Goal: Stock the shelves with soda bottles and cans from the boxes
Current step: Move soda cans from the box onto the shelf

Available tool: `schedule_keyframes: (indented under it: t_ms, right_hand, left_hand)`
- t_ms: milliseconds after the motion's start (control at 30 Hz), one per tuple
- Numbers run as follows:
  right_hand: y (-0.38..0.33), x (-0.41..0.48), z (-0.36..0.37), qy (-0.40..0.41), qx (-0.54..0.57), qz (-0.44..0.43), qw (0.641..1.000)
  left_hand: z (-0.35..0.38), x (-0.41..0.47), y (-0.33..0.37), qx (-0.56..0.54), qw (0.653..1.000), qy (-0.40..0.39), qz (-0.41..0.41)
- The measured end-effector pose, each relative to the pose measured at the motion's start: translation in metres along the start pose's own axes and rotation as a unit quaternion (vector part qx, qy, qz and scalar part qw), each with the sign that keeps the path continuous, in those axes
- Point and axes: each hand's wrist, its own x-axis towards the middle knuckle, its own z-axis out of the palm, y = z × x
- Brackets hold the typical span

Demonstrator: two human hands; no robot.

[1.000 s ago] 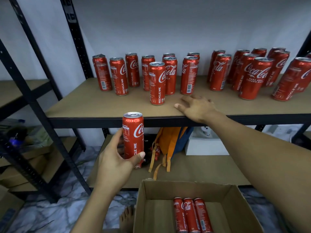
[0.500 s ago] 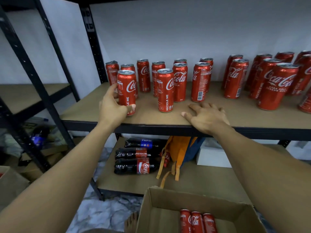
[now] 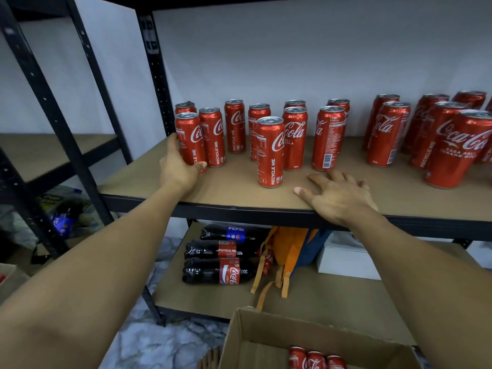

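My left hand (image 3: 179, 170) grips a red Coca-Cola can (image 3: 189, 138) that stands upright at the left end of the wooden shelf (image 3: 234, 186), beside several other red cans (image 3: 294, 137). One can (image 3: 270, 151) stands alone nearer the front edge. My right hand (image 3: 336, 195) rests flat on the shelf's front edge with fingers spread, holding nothing. Below, a cardboard box (image 3: 247, 332) holds three red cans (image 3: 315, 359). More cans (image 3: 452, 147) crowd the shelf's right side.
On the lower shelf (image 3: 213, 296) lie dark soda bottles (image 3: 221, 270), an orange and blue bag (image 3: 290, 249) and a white box (image 3: 346, 258). Black metal uprights (image 3: 155, 67) frame the rack. A second rack (image 3: 53, 155) stands to the left over a marble floor.
My left hand lifted the can from below the shelf edge, set it on the shelf and slid it back to the left beside the rear cans. The right hand stayed on the shelf edge.
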Motion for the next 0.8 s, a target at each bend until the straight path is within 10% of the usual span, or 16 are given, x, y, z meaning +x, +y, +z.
schedule_keyframes:
  t_ms: [233, 433, 800]
  right_hand:
    - [0.0, -0.003, -0.001, -0.001, 0.013, -0.001, 1.0]
    - [-0.001, -0.008, -0.004, 0.0, 0.016, -0.003, 1.0]
    - [0.006, -0.087, 0.011, 0.05, 0.04, -0.075, 0.995]
  left_hand:
    - [0.004, 0.008, -0.015, 0.022, 1.0, -0.002, 0.003]
    - [0.0, -0.053, -0.009, 0.307, 0.952, -0.009, -0.011]
    - [-0.005, -0.197, -0.032, 0.162, 0.977, -0.086, 0.106]
